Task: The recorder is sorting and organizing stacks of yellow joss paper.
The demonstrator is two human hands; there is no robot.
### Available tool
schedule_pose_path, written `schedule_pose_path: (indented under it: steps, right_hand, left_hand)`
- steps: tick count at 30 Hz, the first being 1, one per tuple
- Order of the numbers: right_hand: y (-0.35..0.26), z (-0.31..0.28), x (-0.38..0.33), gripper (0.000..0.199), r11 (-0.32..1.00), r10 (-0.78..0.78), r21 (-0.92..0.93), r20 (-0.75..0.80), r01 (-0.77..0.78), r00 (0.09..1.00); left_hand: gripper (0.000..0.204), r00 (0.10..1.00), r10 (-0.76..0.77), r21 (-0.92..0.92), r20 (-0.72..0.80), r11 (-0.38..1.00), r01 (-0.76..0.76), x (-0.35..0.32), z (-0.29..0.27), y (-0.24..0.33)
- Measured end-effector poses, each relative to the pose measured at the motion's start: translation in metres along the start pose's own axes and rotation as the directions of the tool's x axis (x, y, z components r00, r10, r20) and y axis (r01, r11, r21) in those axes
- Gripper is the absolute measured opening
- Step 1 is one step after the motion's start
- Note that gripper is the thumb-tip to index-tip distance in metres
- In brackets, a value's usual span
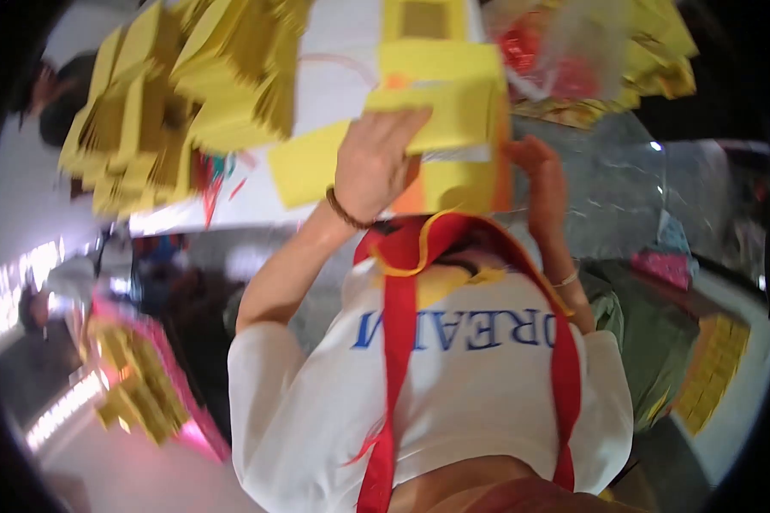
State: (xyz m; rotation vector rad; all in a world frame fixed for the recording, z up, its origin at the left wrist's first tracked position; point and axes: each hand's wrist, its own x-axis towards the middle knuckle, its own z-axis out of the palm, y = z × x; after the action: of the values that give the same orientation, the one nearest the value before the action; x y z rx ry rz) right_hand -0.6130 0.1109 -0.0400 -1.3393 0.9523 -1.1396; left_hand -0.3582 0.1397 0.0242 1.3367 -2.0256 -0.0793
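My left hand (373,162), with a brown bead bracelet at the wrist, lies over a folded yellow card (453,115) with its fingers stretched to the right. Under that card is a yellow piece with orange sides (453,188), lying at the near table edge. Another yellow flap (308,162) sticks out to the left beneath my left hand. By the orange right edge my right hand (541,175) is bent, its fingertips at or very close to that edge. Blur hides whether those fingers grip anything.
Stacks of folded yellow cards (231,77) stand at the table's left, near small red and green scraps (214,179). A clear plastic bag with red contents (565,56) lies at the far right. A red-strapped apron (398,325) hangs on me. Yellow bundles (714,372) sit lower right.
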Motion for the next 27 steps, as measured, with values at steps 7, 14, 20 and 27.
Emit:
schedule_pose_path:
  steps: [7,14,20,27]
  right_hand:
    - [0.011,0.003,0.002,0.041,0.996,0.036,0.079,-0.083,-0.029,0.996]
    - [0.007,0.007,0.004,0.038,0.992,0.100,0.082,-0.079,-0.094,0.992]
    - [0.007,0.010,0.005,0.035,0.992,0.116,0.057,-0.101,-0.110,0.988]
    - [0.010,0.008,0.009,0.028,0.995,0.094,0.049,-0.103,-0.089,0.990]
  left_hand:
    - [0.060,0.948,-0.225,0.224,-0.225,0.935,0.275,-0.088,-0.052,-0.053]
    - [0.047,0.984,-0.180,0.544,0.008,0.826,0.147,-0.153,0.007,-0.085]
    - [0.049,0.980,-0.198,0.539,0.015,0.827,0.159,-0.151,0.004,-0.092]
    - [0.058,0.927,-0.296,0.472,0.231,0.867,0.159,-0.156,0.003,-0.089]
